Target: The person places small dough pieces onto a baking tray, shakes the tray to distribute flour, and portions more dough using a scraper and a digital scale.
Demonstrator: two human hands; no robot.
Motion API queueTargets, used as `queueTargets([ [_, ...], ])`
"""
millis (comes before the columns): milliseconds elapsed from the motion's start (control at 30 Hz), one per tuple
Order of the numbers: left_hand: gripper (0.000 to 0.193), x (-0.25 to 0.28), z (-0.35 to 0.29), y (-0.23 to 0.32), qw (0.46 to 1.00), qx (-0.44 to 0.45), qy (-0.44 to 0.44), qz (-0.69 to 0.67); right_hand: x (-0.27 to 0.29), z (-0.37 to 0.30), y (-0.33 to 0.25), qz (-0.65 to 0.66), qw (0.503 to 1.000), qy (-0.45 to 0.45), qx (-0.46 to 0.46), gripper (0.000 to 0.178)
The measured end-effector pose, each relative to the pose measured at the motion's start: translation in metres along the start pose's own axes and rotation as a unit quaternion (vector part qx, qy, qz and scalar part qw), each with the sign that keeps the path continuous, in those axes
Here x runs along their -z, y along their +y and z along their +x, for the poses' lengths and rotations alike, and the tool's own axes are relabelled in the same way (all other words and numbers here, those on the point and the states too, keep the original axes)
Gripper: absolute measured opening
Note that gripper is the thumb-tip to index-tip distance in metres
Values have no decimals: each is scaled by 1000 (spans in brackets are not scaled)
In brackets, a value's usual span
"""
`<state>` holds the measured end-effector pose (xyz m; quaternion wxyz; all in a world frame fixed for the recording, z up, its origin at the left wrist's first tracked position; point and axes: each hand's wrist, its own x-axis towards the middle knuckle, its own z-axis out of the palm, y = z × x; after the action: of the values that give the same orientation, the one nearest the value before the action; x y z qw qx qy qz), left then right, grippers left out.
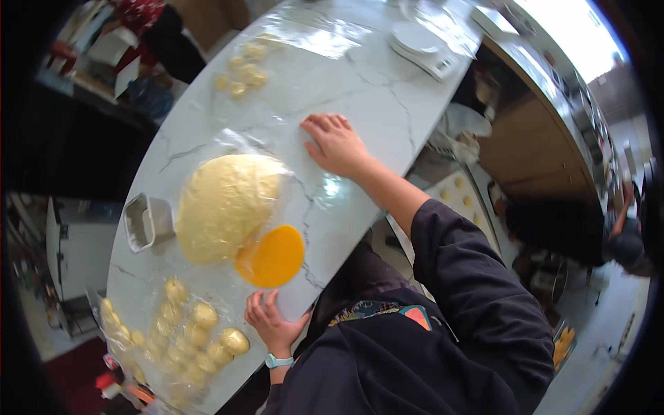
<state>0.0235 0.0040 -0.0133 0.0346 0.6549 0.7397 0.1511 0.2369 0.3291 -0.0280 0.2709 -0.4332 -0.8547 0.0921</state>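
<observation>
My left hand [272,322] rests at the near table edge, fingers apart, with a pale blue watch [279,360] on its wrist. Just beyond it lies a rounded orange dough scraper [278,256], which touches a large mound of pale yellow dough [225,200] under clear plastic film. Further off, my right hand [337,144] lies palm down on the marble-patterned table, its thumb apart from the fingers. Nothing shows in its grip, though the underside of the palm is hidden. Several dough balls [204,315] sit at the lower left, mostly under plastic film.
A small metal tin [148,223] stands left of the dough. Several dough pieces [242,71] lie at the far side near plastic film [315,33]. A white kitchen scale [423,48] is at the far right. Below the table edge is a tray [460,200] of dough rounds.
</observation>
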Motion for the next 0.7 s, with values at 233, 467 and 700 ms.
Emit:
queueTargets([
  [233,83,13,5,-18,999,9,-12,-33,-78,162,17,-62,992,75,-85,44],
  [467,79,23,-2,-35,998,27,12,-59,-74,173,-6,203,951,114,-202,34],
  [700,77,48,-20,-45,995,31,12,-96,-7,-39,-70,351,898,124,-236,20],
])
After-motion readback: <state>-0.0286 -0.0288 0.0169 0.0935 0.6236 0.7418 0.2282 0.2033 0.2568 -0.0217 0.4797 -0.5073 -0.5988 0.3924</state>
